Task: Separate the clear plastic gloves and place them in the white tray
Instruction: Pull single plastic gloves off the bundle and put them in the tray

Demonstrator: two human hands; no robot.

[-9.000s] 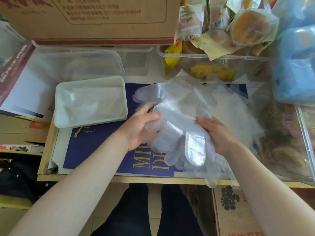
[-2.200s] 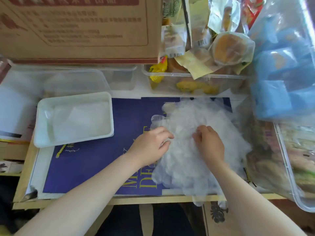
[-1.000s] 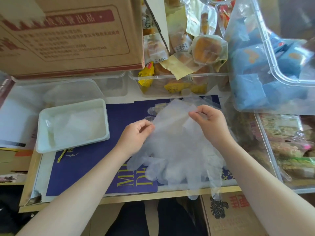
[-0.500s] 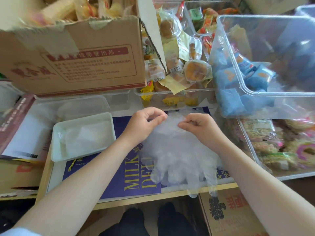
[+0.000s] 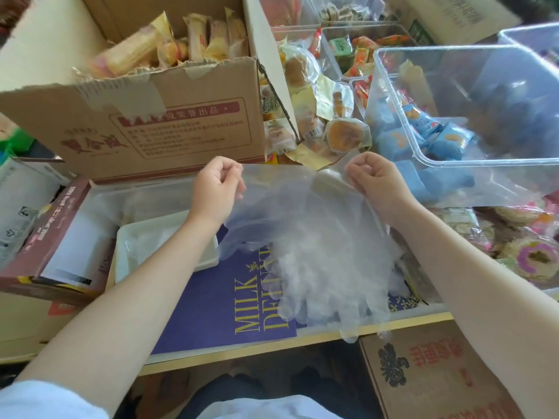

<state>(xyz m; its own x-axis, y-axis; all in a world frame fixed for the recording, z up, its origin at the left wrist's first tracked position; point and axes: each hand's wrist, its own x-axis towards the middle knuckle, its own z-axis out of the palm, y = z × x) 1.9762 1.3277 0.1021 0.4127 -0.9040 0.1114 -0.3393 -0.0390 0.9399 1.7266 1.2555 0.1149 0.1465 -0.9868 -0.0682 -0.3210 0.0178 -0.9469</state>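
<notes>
A clear plastic glove (image 5: 290,207) hangs stretched between my hands above the table, cuff up and fingers down. My left hand (image 5: 216,189) pinches the cuff's left corner. My right hand (image 5: 375,179) pinches the right corner. Under it a heap of clear gloves (image 5: 326,285) lies on the purple box lid, spilling over the table's front edge. The white tray (image 5: 130,237) sits to the left, partly hidden by my left forearm, with some clear plastic inside.
An open cardboard box of snacks (image 5: 157,128) stands behind the tray. Clear bins with blue packets (image 5: 453,122) and other snacks crowd the right. A brown and white box (image 5: 51,237) lies at the left. A cardboard box (image 5: 423,373) stands below the table edge.
Both hands have risen and moved apart, pulling one glove's cuff wide above the heap. The view has tilted up, showing more of the boxes behind.
</notes>
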